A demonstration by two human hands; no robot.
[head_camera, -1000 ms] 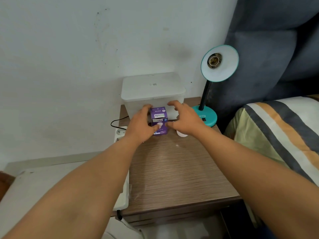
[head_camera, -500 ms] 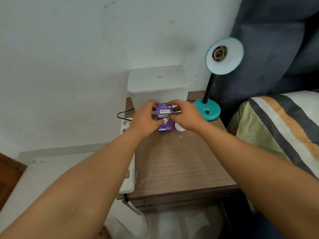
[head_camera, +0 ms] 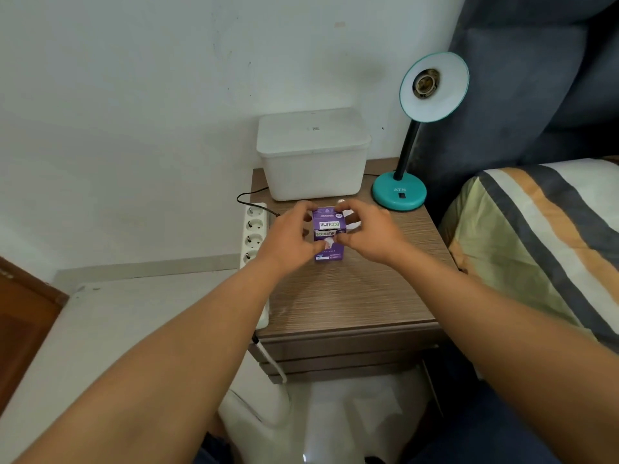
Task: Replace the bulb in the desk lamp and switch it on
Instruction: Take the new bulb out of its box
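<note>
Wood-grain nightstand [head_camera: 351, 296] against a white wall, and on it at the back sits a white lidded bin [head_camera: 313, 155], lid on, contents hidden. Front and centre, both hands are on a small purple bulb box [head_camera: 329, 234], upright on the tabletop, white lettering across its face: left hand [head_camera: 289, 237] wraps its left side, right hand [head_camera: 371, 234] pinches the top edge, fingers curled tight on the cardboard. Top flap looks closed, though fingers cover part of it. Teal desk lamp [head_camera: 418, 128] stands right, socket bare. White power strip [head_camera: 254, 236] lies along the left edge.
</note>
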